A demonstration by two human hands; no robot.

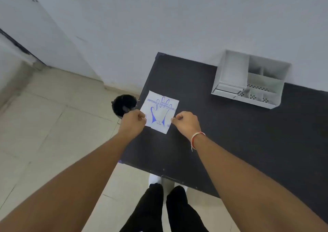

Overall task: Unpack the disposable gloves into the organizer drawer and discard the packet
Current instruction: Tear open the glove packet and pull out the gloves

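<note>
A white glove packet (160,110) with a blue hand drawing and blue lettering is held flat above the left end of the dark table (221,125). My left hand (132,121) pinches its near left edge. My right hand (187,121) pinches its near right edge, fingers curled. A white organizer (250,80) stands at the back right of the table against the wall, with several compartments, some with perforated floors, and a small drawer at its lower left.
A black round bin (123,105) stands on the tiled floor just left of the table, beside my left hand. A white wall runs behind the table. My legs and feet are below, at the table's near edge.
</note>
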